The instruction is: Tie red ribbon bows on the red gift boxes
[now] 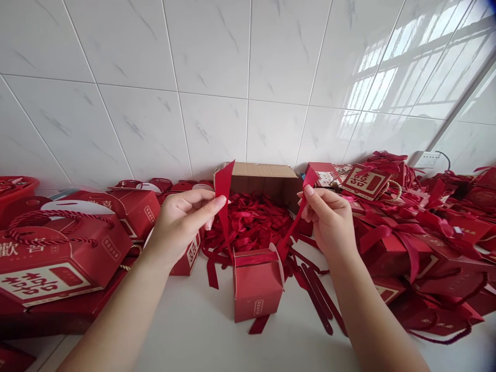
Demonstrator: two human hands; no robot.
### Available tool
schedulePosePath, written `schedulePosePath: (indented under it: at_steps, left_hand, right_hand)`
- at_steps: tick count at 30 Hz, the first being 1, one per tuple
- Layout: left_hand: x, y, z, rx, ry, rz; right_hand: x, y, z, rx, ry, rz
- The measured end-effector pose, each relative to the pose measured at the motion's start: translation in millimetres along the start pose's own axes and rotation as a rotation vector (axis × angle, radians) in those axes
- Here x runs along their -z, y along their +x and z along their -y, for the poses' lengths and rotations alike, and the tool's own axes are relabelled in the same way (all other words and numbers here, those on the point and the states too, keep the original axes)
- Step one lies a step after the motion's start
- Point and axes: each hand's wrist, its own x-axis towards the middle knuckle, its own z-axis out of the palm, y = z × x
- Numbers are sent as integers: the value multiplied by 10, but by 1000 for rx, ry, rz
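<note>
A small red gift box stands upright on the white table, with a red ribbon running from its top. My left hand pinches one end of this ribbon, up and to the left of the box. Its other end is held by my right hand, between thumb and fingers, up and to the right. Both ribbon lengths slant down to the box top in a V. Behind the box, a cardboard carton is full of loose red ribbons.
Red gift boxes with rope handles crowd the left side. Boxes with tied bows are piled at the right. Dark red strips lie on the white table. A tiled wall rises behind, with a power strip.
</note>
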Motion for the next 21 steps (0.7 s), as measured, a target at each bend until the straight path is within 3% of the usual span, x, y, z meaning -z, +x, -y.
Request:
schedulePosePath:
  at_steps: [5, 14, 18, 21]
  left_hand:
    - [17, -3, -21, -61, -19, 38]
    - [-6, 26, -16, -61, -57, 2]
    - [-71, -10, -28, -27, -41, 72]
    - [-178, -69, -72, 9, 13, 198]
  right_hand:
    - [8, -1, 14, 0, 18, -12]
    - [-2, -2, 11, -6, 75, 4]
    - [-57, -31, 2, -72, 183, 126]
    - [-129, -97, -25, -120, 116, 230]
